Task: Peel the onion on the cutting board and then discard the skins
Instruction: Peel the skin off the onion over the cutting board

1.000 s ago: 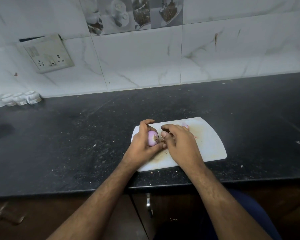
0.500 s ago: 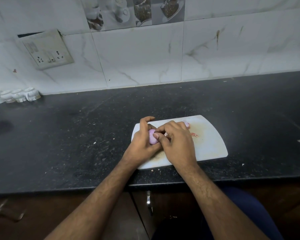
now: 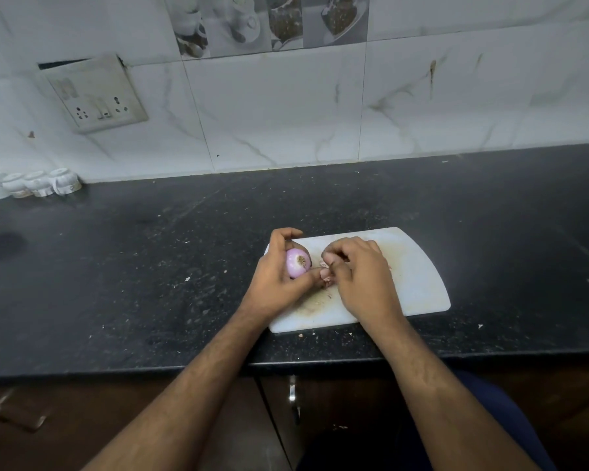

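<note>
A small pink-purple onion (image 3: 297, 262) with its brown root end facing me is gripped by my left hand (image 3: 276, 278) above the left end of the white cutting board (image 3: 419, 277). My right hand (image 3: 359, 273) sits just right of the onion with its fingers curled, pinching a scrap of skin (image 3: 326, 265) at its fingertips. More pinkish skin bits (image 3: 329, 283) lie on the board under that hand, partly hidden.
The board lies on a dark stone counter (image 3: 150, 266) near its front edge. Small white cups (image 3: 38, 183) stand at the far left by the tiled wall, below a socket plate (image 3: 96, 96). Skin crumbs (image 3: 187, 279) dot the counter.
My right hand has pulled away to the right from the onion with a scrap of skin. The onion's root end now shows, still held in my left hand.
</note>
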### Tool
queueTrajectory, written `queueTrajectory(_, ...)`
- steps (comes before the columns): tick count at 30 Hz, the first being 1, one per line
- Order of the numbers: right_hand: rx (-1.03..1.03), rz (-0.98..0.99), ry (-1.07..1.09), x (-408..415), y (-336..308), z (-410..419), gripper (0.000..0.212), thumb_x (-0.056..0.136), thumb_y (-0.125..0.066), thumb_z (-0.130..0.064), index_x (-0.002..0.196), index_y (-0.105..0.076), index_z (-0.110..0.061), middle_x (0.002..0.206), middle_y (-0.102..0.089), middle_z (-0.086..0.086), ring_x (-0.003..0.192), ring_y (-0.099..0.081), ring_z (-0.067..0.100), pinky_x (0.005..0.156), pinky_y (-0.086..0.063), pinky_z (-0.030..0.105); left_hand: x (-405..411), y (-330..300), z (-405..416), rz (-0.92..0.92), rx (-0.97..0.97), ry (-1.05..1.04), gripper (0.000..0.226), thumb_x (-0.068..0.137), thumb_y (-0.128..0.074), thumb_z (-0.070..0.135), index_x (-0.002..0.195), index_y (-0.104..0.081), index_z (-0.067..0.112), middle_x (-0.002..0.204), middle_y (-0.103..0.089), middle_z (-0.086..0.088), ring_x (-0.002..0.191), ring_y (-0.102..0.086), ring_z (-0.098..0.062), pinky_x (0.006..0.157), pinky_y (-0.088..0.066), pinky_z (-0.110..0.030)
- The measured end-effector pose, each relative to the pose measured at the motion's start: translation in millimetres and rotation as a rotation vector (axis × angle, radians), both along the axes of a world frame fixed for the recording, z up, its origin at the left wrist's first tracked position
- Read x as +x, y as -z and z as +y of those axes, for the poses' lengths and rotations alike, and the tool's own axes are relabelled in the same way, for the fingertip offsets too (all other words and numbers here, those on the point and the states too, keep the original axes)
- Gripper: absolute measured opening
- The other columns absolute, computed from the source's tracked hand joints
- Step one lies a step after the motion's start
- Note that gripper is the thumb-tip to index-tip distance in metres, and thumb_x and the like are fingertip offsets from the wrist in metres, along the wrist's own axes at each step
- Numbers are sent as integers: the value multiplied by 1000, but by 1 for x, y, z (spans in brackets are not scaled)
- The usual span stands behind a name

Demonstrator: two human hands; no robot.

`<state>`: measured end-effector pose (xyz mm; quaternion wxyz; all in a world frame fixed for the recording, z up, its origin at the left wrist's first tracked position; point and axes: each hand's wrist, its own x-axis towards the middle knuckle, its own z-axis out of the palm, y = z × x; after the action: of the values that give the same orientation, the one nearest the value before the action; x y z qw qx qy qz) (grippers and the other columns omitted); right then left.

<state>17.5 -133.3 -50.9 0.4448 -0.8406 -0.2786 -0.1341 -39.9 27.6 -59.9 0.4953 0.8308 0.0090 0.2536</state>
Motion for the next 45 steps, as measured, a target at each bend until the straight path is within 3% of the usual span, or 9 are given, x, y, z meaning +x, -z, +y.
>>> queueTrajectory(5,-50,113,9,-6,-1,1,29,101,-54,-19,128,-63,-25,102,-73,-9,95,-66,7,86,-56,33,0,-2,0,9,0,-4,78,73,-96,27,128,-41,25,101,-59,7,83,-60,4,77,-55,-20)
queueTrajectory(10,40,33,-115,-10,-4,3,23,97,-62,-39,114,-69,-27,101,-69,-14,88,-63,8,81,-55,37,4,5,0,-5,54,10,66,85,-82,10,129,-33,21,109,-55,-3,87,-60,-1,77,-55,-22)
queueTrajectory(18,67,29,-37,-12,1,12,8,93,-68,-33,92,-71,-25,88,-66,-16,87,-57,8,80,-51,35,7,9,0,-36,128,27,58,88,-74,23,125,-29,19,113,-49,4,97,-56,-4,81,-47,-13)
queueTrajectory(26,-160,-83,30,-15,4,18,13,102,-49,-23,102,-62,-19,98,-64,-7,90,-51,14,87,-43,36,7,11,0,-39,145,35,52,91,-72,18,123,-31,22,114,-56,-7,92,-61,-4,78,-50,-16)
queueTrajectory(28,-114,-12,7,-14,5,21,14,102,-45,-20,97,-58,-20,96,-62,-7,92,-54,15,92,-40,34,7,10,0,-44,153,38,49,91,-72,11,119,-33,19,111,-55,-4,89,-59,-2,75,-50,-17)
queueTrajectory(33,207,124,114,-8,0,16,20,106,-40,-24,101,-57,-13,91,-62,1,87,-58,22,74,-43,34,2,4,-1,-48,108,26,55,85,-83,18,115,-37,10,107,-54,1,86,-57,2,75,-51,-17)
queueTrajectory(39,-5,102,65,-6,-3,-4,27,102,-47,-11,122,-64,-19,104,-70,-7,93,-62,9,85,-55,33,0,0,-3,36,58,6,65,72,-97,24,104,-40,27,102,-64,-6,79,-60,2,69,-52,-19)
queueTrajectory(42,20,64,-21,-9,-5,-2,22,103,-51,-30,119,-66,-24,110,-68,-13,93,-62,4,84,-55,30,0,-1,-3,74,59,19,63,67,-99,22,107,-51,18,93,-66,4,71,-58,3,66,-49,-15)
queueTrajectory(45,-21,107,-121,-12,-5,1,35,97,-56,-53,121,-63,-29,113,-63,-19,90,-62,0,81,-54,29,-1,1,-4,47,60,21,53,74,-93,18,115,-60,19,98,-73,6,82,-70,-7,76,-59,-27)
